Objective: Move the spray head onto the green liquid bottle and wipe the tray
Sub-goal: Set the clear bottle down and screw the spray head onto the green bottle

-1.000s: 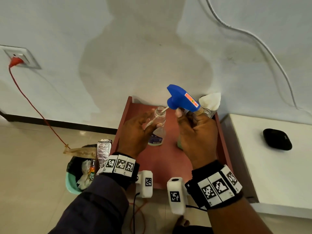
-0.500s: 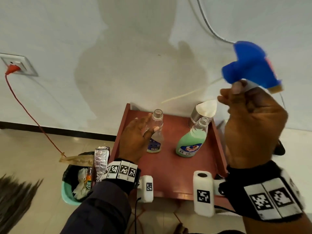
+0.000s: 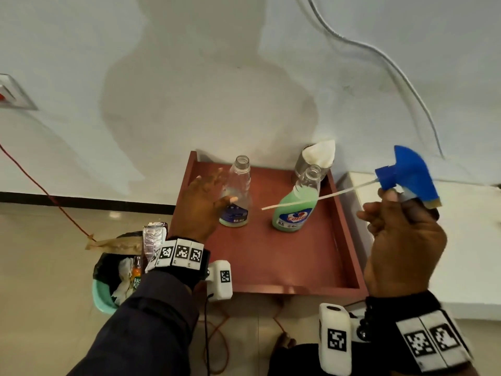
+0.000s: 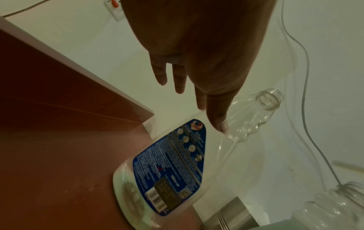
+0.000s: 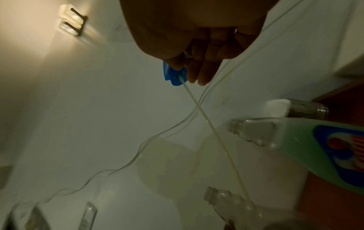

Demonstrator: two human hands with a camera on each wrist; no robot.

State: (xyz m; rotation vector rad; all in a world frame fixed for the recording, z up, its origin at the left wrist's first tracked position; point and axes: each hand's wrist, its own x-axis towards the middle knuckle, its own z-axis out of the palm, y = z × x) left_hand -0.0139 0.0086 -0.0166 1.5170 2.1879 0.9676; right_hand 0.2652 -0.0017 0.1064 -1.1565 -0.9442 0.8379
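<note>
A red tray (image 3: 303,270) carries an uncapped clear bottle (image 3: 238,191) (image 4: 169,163) and, to its right, an uncapped green liquid bottle (image 3: 296,210) (image 5: 315,147). My right hand (image 3: 385,210) (image 5: 195,70) grips the blue spray head (image 3: 409,177) (image 5: 174,76) in the air, right of the tray. Its white dip tube (image 3: 311,199) (image 5: 216,140) slants left across the front of the green bottle. My left hand (image 3: 218,188) (image 4: 197,70) has its fingers straight beside the clear bottle, with the thumb tip touching it.
A steel cup (image 3: 302,164) with a white cloth (image 3: 320,153) stands at the tray's back right corner. A bin of rubbish (image 3: 116,272) sits on the floor at the left. A white cabinet (image 3: 461,240) adjoins the tray on the right. A red cord (image 3: 54,202) crosses the floor.
The spray head came out of the clear bottle, rose high to the right, then dropped lower. Its tube now crosses the green bottle. My left hand let go of the clear bottle's neck.
</note>
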